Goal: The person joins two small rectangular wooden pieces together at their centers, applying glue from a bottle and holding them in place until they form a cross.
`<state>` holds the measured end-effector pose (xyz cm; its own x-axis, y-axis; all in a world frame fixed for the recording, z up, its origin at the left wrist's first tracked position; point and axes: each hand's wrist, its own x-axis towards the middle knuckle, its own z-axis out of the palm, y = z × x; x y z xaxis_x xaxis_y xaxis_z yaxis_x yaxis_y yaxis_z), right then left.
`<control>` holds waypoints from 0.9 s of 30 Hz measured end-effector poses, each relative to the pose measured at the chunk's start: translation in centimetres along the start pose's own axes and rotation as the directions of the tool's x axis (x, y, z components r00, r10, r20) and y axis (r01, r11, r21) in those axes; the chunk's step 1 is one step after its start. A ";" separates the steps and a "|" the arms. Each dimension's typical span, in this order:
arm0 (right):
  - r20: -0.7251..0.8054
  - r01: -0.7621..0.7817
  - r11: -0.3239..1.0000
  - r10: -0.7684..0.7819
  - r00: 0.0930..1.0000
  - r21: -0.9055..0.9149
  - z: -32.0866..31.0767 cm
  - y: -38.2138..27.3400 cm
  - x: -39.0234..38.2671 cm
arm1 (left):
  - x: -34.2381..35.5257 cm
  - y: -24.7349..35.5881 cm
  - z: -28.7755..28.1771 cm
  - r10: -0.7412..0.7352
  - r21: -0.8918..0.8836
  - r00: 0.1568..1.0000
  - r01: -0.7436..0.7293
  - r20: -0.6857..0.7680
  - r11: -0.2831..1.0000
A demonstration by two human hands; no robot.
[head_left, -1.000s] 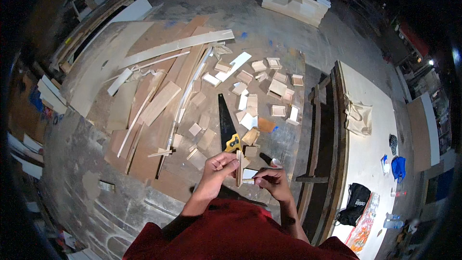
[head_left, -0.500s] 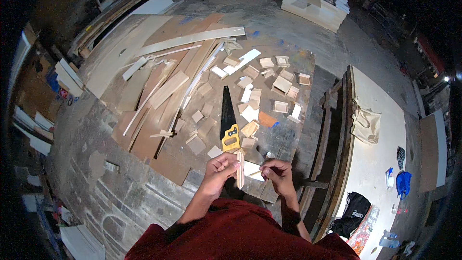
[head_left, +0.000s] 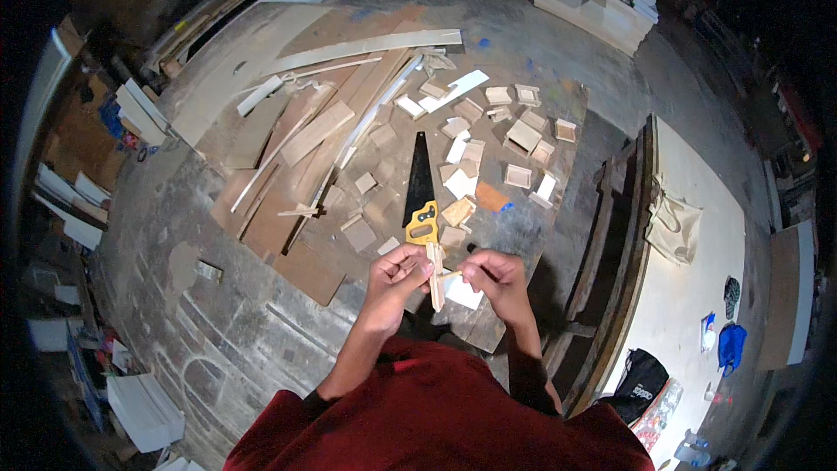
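Observation:
My left hand [head_left: 389, 288] is closed around a short, narrow wooden piece [head_left: 437, 283] with layered pale edges, held upright above the floor. Between the fingertips of my right hand [head_left: 500, 284] is a thin yellowish stick [head_left: 451, 275]. Its far end points left and meets the wooden piece or lies just in front of it; which one I cannot tell. Just beyond my hands lies a handsaw [head_left: 420, 179] with a black blade and yellow handle. A white panel [head_left: 464, 296] is partly visible beneath the stick.
Several small wooden boxes and blocks [head_left: 523, 137] are scattered ahead on a brown board. Long planks [head_left: 318, 133] lie at the left. On the right, a pale raised panel [head_left: 697, 179] carries a cloth bag [head_left: 674, 228] and a black bag [head_left: 643, 382]. White boards [head_left: 595, 2] are stacked far off.
My right hand has brought the stick leftward and up to the wooden piece. My left hand keeps its hold. The whole view has shifted slightly.

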<state>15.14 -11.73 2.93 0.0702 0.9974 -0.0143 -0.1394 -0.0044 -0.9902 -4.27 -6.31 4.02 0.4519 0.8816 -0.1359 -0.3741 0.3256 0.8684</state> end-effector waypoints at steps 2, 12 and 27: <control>0.025 0.035 0.999 -0.034 0.999 -0.015 0.2 0.1 0.3 | 0.3 0.1 0.1 0.002 -0.015 1.000 -0.002 0.011 1.000; 0.032 0.043 0.998 -0.042 0.999 -0.036 2.1 -3.6 4.4 | 2.5 3.1 -0.7 0.033 -0.152 0.999 -0.034 -0.005 0.988; 0.186 0.416 0.857 -0.375 0.908 -0.304 1.6 -6.0 7.5 | 5.1 5.2 -1.1 0.096 -0.225 0.995 -0.088 0.025 0.970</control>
<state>14.90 -4.06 9.03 -0.0681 0.9207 0.3843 0.2096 0.3898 -0.8967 -4.79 0.20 7.32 0.4343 0.8999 -0.0401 -0.5847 0.3156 0.7473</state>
